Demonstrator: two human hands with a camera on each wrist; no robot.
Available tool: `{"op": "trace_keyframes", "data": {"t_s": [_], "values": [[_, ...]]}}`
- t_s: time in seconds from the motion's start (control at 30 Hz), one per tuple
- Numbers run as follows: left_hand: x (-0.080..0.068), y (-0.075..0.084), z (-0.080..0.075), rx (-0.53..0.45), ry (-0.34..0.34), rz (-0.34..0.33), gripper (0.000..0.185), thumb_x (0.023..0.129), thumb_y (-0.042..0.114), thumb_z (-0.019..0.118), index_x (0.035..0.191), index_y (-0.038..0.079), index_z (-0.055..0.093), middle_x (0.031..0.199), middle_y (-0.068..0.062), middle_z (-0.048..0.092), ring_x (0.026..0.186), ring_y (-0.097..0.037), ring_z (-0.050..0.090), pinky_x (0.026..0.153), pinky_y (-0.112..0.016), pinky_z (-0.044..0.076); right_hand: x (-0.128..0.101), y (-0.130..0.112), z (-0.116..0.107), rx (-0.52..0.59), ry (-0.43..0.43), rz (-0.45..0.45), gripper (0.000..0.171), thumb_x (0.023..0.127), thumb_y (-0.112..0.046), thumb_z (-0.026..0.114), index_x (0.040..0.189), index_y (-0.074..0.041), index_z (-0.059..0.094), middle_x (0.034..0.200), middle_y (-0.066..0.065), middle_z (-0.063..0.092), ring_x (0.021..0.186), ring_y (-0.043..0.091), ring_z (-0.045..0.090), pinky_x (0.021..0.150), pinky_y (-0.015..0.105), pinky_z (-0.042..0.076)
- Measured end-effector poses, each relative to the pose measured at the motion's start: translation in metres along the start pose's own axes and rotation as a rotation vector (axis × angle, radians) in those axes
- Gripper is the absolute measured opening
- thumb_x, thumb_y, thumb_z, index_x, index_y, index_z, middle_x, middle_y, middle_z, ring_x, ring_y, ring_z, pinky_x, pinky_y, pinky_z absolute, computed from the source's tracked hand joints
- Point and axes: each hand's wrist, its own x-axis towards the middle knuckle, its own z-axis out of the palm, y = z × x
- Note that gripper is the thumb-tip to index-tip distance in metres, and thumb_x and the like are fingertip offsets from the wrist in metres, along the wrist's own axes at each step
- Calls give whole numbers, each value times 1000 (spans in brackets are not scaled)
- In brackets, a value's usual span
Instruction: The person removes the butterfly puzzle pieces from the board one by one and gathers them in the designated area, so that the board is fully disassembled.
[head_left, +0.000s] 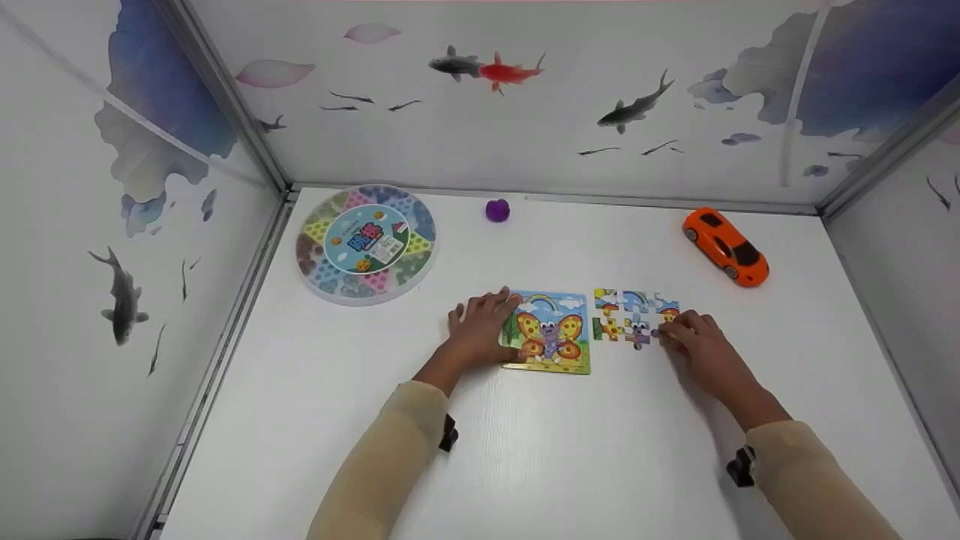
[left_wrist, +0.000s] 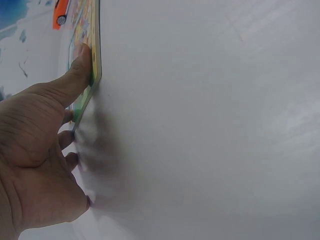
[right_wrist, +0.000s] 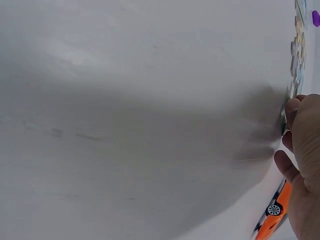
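A square butterfly puzzle board [head_left: 551,330] lies flat on the table in the head view. My left hand [head_left: 480,330] rests at its left side with fingers spread; the left wrist view shows the thumb [left_wrist: 82,70] on the board's face near an edge. Just right of the board, several loose puzzle pieces [head_left: 636,301] lie in two rows. At the right end of the lower row, my right hand [head_left: 705,356] pinches a puzzle piece [head_left: 667,318], partly hidden by the fingers. In the right wrist view, thumb and fingertips [right_wrist: 292,106] meet at the row's end.
A round game box [head_left: 366,244] with a clear lid stands at the back left. Near the back edge sits a small purple object [head_left: 497,210]. An orange toy car [head_left: 725,246] is at the back right. Printed wall panels [head_left: 525,135] enclose the table's back and sides.
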Motion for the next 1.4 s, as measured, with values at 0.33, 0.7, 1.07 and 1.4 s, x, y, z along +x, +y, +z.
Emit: {"op": "trace_keyframes", "data": {"t_s": [0.33, 0.7, 1.07, 1.4], "values": [[0, 0, 1, 4, 6, 1, 105, 94, 60, 84, 177, 32, 27, 188, 4, 16, 170, -33, 20, 133, -72, 15, 0, -4, -1, -14, -2, 23, 36, 107, -1, 68, 142, -8, 70, 139, 21, 60, 130, 44, 53, 115, 66, 52], [6, -5, 6, -67, 13, 3, 96, 93, 55, 87, 172, 37, 36, 188, 3, 13, 170, -34, 17, 134, -73, 10, 4, -4, -1, -90, 19, 20, 33, 107, -1, 69, 139, -7, 71, 136, 22, 63, 127, 44, 58, 108, 67, 53], [-1, -2, 7, -69, 18, 14, 88, 93, 55, 86, 167, 29, 45, 188, -1, 15, 170, -36, 18, 133, -73, 13, 1, -9, -1, -69, 0, 75, 32, 107, -4, 69, 137, -14, 75, 141, 22, 56, 136, 52, 42, 113, 76, 42], [0, -4, 3, -42, -9, 27, 92, 94, 59, 84, 170, 31, 41, 189, 1, 10, 173, -35, 12, 135, -73, 10, 3, -13, -5, -25, 35, 50, 28, 105, -6, 72, 131, -13, 78, 140, 22, 57, 135, 50, 42, 112, 72, 41]]}}
